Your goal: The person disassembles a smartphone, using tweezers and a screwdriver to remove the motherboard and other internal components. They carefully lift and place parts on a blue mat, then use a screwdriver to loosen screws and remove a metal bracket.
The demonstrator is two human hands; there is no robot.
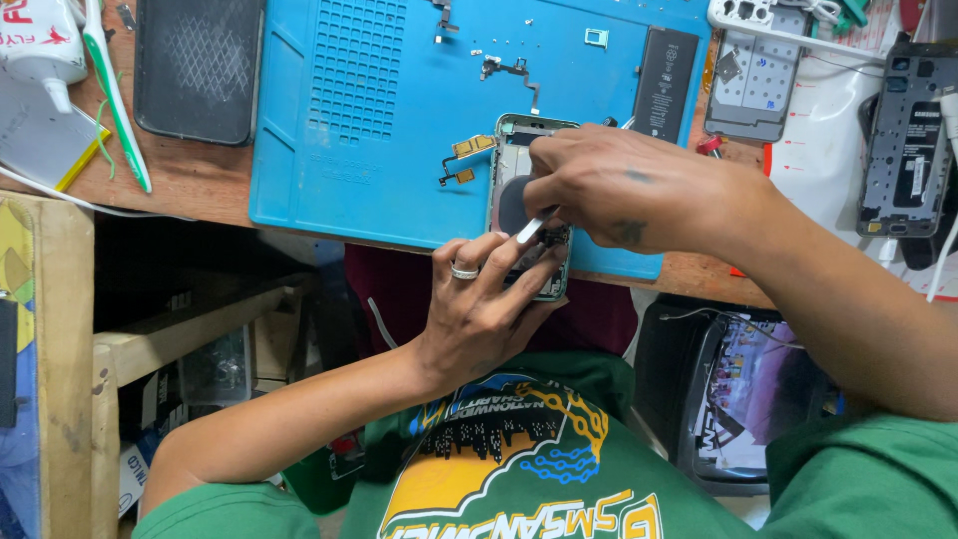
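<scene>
Opened phone (519, 170) sits at the near edge of the blue repair mat (359, 110) on the worktop (200, 180). Left hand (486, 299) steadies it from below, fingers curled against its lower end. Right hand (619, 190) has its fingers pinched together on metal tweezers (531, 228), tips inside the shell. Loose black battery (665, 85) lies beyond the right fingers.

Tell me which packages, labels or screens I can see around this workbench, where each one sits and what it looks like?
White squeeze bottle: far left corner, red printing.
Black battery: on the blue mat, flat rectangle with a white-lettered label.
Dark phone: far left of the mat, face down.
Opened phone frame: right edge, small white label.
Printed packet: in a black bin, lower right, purple and white.
</scene>
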